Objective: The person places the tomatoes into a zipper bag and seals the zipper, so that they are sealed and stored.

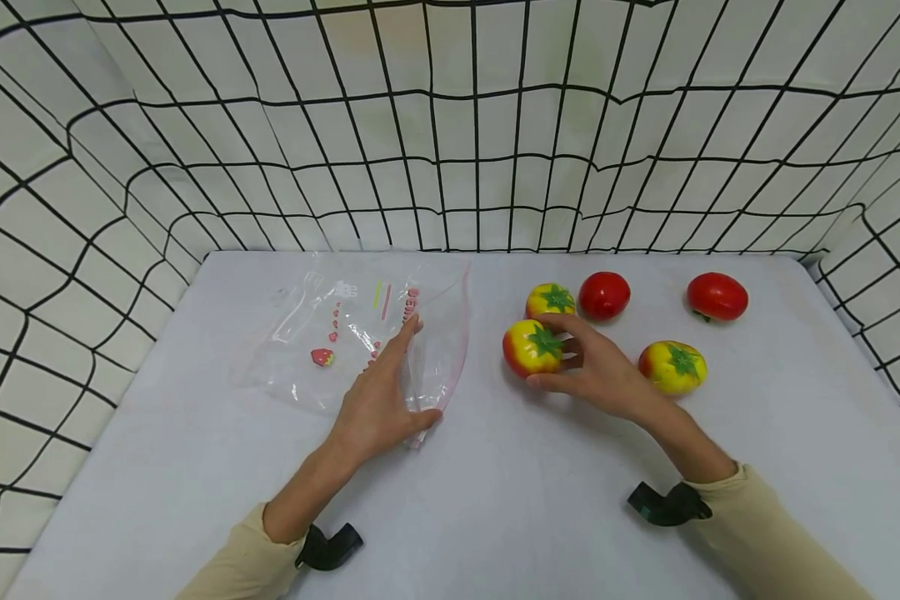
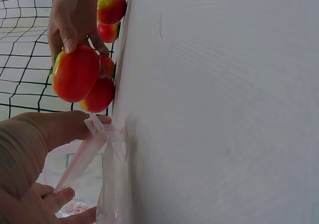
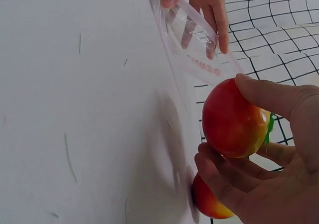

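My right hand [image 1: 596, 367] grips a toy tomato [image 1: 525, 348], red and yellow with a green leaf star, thumb on one side and fingers on the other. In the right wrist view this tomato [image 3: 232, 119] hangs off the white tabletop. A clear zip bag [image 1: 292, 325] with pink edging and red strawberry print lies to the left, its mouth toward the right. At that mouth my left hand [image 1: 378, 408] spreads thumb and fingers apart, holding the plastic edges away from each other. The right wrist view shows its fingers [image 3: 212, 50] through the plastic.
Just behind the held tomato sits another red-yellow tomato [image 1: 547, 298], beside a red one [image 1: 604, 296]. Farther right lie a yellow-red tomato [image 1: 672, 367] and a red one [image 1: 717, 297]. Black netting [image 1: 476, 125] over white walls encloses the back and sides of the white table [image 1: 495, 517].
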The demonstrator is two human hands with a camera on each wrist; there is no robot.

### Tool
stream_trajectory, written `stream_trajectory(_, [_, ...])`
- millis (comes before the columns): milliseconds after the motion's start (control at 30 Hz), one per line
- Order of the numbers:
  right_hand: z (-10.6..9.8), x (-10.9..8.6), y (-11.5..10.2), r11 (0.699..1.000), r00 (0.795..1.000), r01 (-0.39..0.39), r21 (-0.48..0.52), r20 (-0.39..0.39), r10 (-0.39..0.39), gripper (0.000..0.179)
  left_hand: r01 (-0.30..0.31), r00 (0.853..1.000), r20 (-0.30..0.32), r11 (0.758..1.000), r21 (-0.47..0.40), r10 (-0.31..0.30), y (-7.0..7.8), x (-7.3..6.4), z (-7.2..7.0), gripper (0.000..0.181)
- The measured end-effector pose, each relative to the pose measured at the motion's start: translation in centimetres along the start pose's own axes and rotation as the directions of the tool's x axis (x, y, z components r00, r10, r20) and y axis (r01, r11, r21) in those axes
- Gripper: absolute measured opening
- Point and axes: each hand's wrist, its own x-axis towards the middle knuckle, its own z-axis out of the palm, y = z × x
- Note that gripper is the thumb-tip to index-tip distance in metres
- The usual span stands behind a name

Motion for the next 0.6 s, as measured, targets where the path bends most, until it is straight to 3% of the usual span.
stream_trajectory(600, [1.3, 0.8, -0.8, 0.999, 0.999, 0.030, 0.037, -0.016, -0.029, 0.079, 0.026, 1.000, 0.011, 1.000, -0.008, -0.026, 0.2, -0.1, 0.0, 0.125])
